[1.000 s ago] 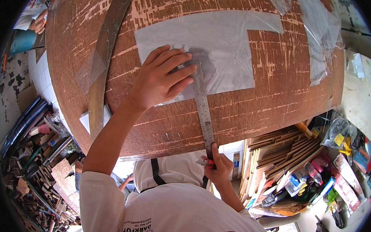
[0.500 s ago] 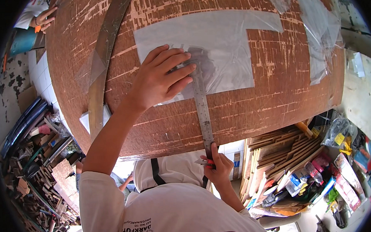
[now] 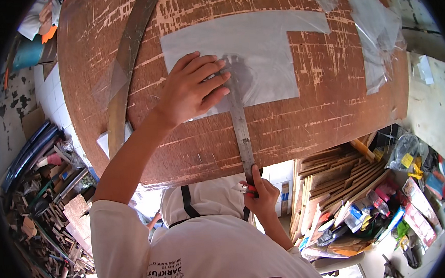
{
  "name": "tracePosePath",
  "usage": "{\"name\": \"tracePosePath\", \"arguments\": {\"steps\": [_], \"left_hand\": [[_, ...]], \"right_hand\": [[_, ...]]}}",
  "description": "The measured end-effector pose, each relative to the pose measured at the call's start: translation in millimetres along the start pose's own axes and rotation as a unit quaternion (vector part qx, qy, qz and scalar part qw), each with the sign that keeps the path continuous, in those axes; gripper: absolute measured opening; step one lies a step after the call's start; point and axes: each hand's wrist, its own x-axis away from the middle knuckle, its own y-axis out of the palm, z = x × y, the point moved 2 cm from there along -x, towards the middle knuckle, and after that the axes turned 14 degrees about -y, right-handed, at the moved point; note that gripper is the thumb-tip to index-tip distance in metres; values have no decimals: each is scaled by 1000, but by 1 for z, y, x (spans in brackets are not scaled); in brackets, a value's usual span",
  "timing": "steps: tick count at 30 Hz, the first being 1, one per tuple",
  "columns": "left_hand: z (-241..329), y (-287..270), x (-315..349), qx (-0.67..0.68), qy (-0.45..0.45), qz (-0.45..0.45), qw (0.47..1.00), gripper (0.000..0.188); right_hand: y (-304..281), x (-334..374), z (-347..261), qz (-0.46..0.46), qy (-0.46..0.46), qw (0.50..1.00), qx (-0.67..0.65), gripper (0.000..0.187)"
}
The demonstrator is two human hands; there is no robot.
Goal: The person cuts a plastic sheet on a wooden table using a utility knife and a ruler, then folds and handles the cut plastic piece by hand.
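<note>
A translucent plastic sheet (image 3: 274, 61) lies on a worn brown wooden tabletop (image 3: 198, 150). On its left part rests my left hand (image 3: 189, 88), fingers stretched out and lying flat, their tips beside the upper end of a steel ruler (image 3: 240, 123). The ruler runs from there across the wood to the table's near edge. There my right hand (image 3: 261, 195) is closed around the ruler's dark lower end. A small red-handled tool (image 3: 248, 189) with a metal tip is in the same hand; its exact kind is unclear.
A long flat strip (image 3: 121, 84) crosses the table's left side. Crumpled clear plastic (image 3: 375, 35) lies at the right. Scrap wood (image 3: 50, 213) piles up at lower left, and stacked boards (image 3: 330, 183) stand at lower right. Another person's hand (image 3: 47, 20) shows at far upper left.
My hands and the ruler keep almost the same positions, with the view shifted slightly. At upper left, the other person's hand has moved and an orange piece shows more beside it.
</note>
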Motion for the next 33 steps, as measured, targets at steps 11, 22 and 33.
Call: {"name": "tracePosePath", "arguments": {"steps": [11, 22, 33], "left_hand": [[24, 5, 10, -39, -72, -21, 996, 46], [22, 11, 14, -19, -81, -6, 997, 48], [24, 10, 14, -22, -91, -17, 995, 50]], "right_hand": [[3, 2, 4, 23, -9, 1000, 10, 86], [5, 5, -4, 15, 17, 1000, -11, 90], [0, 9, 9, -34, -9, 999, -8, 91]]}}
